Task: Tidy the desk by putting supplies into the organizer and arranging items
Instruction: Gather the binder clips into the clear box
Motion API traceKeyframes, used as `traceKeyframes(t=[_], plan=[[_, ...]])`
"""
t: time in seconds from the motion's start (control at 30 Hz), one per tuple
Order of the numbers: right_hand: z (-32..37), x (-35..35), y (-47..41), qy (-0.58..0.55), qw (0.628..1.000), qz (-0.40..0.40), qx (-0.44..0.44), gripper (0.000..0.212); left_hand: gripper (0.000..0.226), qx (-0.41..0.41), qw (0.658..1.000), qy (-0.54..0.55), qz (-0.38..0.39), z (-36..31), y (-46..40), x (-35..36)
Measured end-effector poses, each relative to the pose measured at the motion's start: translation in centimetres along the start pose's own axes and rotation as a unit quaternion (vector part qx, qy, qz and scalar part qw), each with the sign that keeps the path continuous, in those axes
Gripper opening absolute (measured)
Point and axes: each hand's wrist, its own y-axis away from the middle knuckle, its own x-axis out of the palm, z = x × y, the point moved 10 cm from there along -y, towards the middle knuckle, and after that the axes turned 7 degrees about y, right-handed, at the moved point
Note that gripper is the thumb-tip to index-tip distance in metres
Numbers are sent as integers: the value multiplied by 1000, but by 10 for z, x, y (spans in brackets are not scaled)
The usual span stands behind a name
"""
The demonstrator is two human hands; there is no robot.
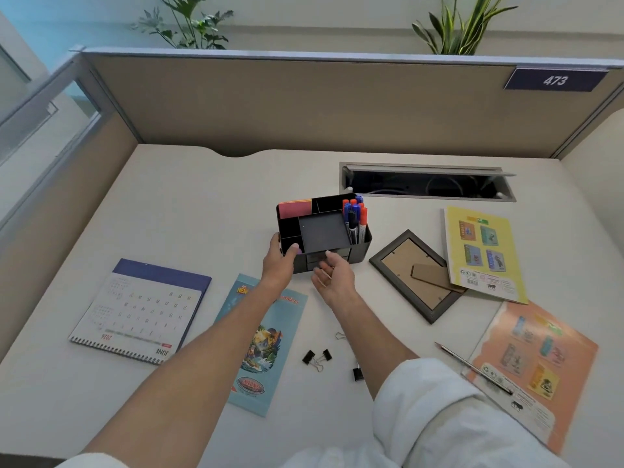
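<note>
Counts: you see one organizer [324, 231] mid-desk, three binder clips [316, 358], one pencil [472, 368], one calendar [141, 312] | Organizer contents: markers [354, 214] right compartment, sticky notes [294, 209] back-left | Your left hand [280, 261] grips its near-left corner | Your right hand [332, 276] open, palm up, touching its front, holding nothing

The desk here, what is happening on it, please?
A person is tidying it. The left hand holds the black organizer at its near left corner; the right hand is open at its front. Markers already stand inside. Binder clips and a pencil are loose on the desk.
</note>
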Motion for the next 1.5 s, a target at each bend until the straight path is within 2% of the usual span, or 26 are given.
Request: traceKeyframes(t=[0.3, 0.43, 0.57, 0.67, 0.73, 0.87, 0.97, 1.07, 1.2, 1.33, 1.5], plan=[[-5, -5, -4, -33, 999, -13, 18, 13, 62, 25, 1000, -4, -2, -2, 2, 0], [-4, -3, -2, -18, 999, 18, 29, 12, 65, 24, 1000, -10, 0, 0, 2, 0], [-4, -4, 0, 54, 994, 77, 48, 14, 67, 15, 1000, -11, 2, 1, 1, 0], [-3, -14, 1, 126, 985, 105, 58, 22, 68, 12, 1000, -4, 3, 2, 1, 0], [-3, -21, 0, 162, 978, 112, 63, 36, 68, 11, 1000, -6, 1, 3, 1, 0], [2, -31, -1, 213, 972, 84, 51, 62, 68, 11, 1000, -12, -1, 1, 2, -1], [8, -37, 0, 210, 976, 54, 28, 52, 69, 11, 1000, -8, 1, 1, 2, -2], [5, -40, 5, 194, 979, 57, 34, 37, 67, 7, 1000, -6, -3, 0, 1, -4], [1, -51, 15, 203, 976, 59, 53, 28, 65, 8, 1000, -13, -3, -3, 1, -7], [-1, -70, 25, 235, 968, 55, 74, 26, 62, 6, 1000, -11, -19, -6, 7, -15], [10, -101, 32, 288, 954, 30, 72, 32, 55, 10, 997, 8, -76, 2, 23, -31]])
